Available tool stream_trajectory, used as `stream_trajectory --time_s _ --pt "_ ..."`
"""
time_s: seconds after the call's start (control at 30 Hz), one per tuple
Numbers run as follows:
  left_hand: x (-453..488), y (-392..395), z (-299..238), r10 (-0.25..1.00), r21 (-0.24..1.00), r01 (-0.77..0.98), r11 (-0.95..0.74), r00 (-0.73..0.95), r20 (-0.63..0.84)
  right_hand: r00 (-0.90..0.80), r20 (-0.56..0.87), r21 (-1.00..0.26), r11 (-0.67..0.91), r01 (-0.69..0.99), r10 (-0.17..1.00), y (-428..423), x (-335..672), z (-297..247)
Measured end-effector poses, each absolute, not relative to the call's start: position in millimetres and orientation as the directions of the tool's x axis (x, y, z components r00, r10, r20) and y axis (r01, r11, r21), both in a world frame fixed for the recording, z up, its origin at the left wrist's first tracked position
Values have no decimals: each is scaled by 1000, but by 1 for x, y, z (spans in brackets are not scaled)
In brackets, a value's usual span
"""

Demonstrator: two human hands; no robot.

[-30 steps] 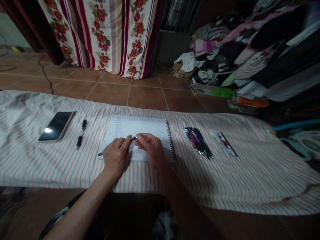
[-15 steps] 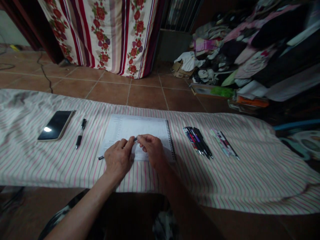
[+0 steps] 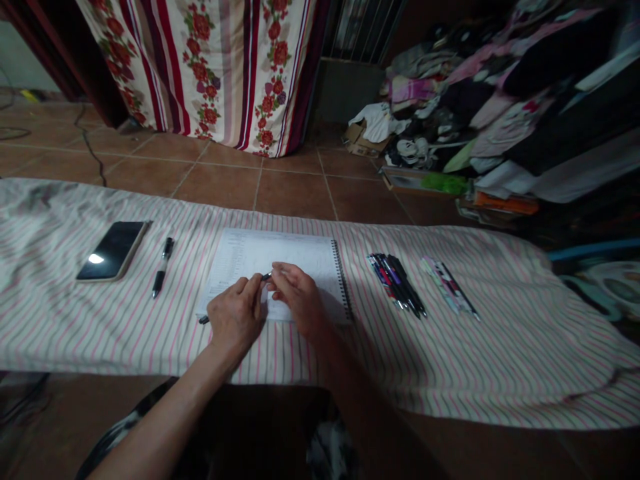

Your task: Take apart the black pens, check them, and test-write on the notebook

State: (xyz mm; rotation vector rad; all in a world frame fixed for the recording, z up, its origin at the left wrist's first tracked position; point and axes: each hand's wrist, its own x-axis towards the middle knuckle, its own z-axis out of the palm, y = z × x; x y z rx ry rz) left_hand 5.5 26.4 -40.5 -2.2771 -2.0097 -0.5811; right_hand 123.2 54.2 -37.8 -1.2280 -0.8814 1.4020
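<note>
Over the spiral notebook, my left hand is closed around a dark pen. A short dark piece, seemingly the pen's other end, shows past the left side of that hand; the middle is hidden. My right hand pinches at the pen's tip with thumb and fingers, close beside the left fingers. What exactly lies between the right fingertips is too small to make out. Printed or written sheets lie under both hands, with the spiral binding on the right.
A smartphone and a black-and-clear pen lie on the left of the striped cloth. To the right are a bunch of pens and a smaller group of pens. Beyond stand a floral curtain and piled clothes.
My right hand has shifted slightly left and up, and a little more of the pen's end shows between the hands. The pen's rear end has dipped slightly. Everything else stays put.
</note>
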Motion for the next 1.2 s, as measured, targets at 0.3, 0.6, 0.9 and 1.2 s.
stream_trajectory --time_s 0.3,0.6,0.9,1.2 --pt "8 22 -42 933 157 968 -198 137 333 103 -150 -988 -147 -36 983 55 133 -36" --pt "8 22 -41 919 158 963 -218 148 367 105 -211 -977 -212 -2 972 54 134 -36" --pt "9 23 -42 927 160 969 -190 123 354 12 -229 -966 -225 -129 973 54 135 -35" --pt "9 22 -43 917 156 964 -216 146 372 34 -226 -972 -223 -73 973 55 134 -35"
